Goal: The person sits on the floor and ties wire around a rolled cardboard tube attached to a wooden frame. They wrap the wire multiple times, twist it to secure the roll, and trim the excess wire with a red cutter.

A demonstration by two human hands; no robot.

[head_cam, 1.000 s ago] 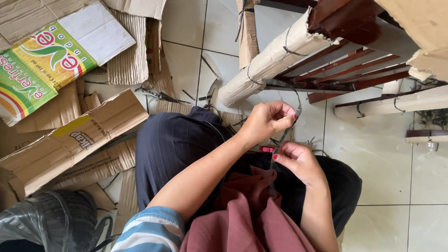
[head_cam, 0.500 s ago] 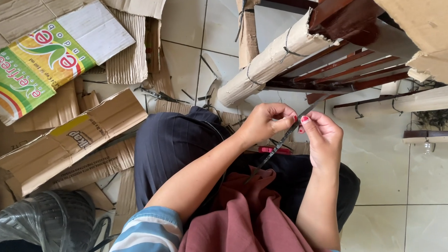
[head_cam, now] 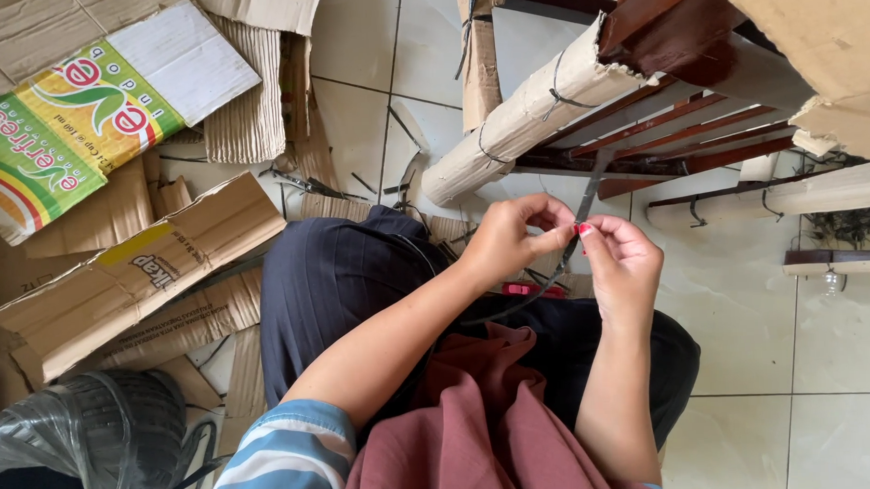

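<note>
Strap (head_cam: 580, 210), a thin dark plastic band, is pinched between both hands above the person's lap. Its upper end sticks up and far past the fingers toward the wrapped furniture, and its lower part curves down and left across the dark trousers (head_cam: 349, 276). The left hand (head_cam: 512, 237) has thumb and fingers closed on the strap from the left; the right hand (head_cam: 624, 262) has its fingertips closed on it from the right, the two hands touching at the pinch. A small red tool (head_cam: 525, 290) lies on the lap just beneath the left hand. Far of the hands stands a wooden chair frame (head_cam: 682, 139) with a rail wrapped in cardboard (head_cam: 518, 126) and tied with dark bands. Flattened cardboard boxes (head_cam: 118, 275) lie on the tiled floor (head_cam: 805, 347) to the left, and a black plastic bag (head_cam: 85, 430) sits near left.
</note>
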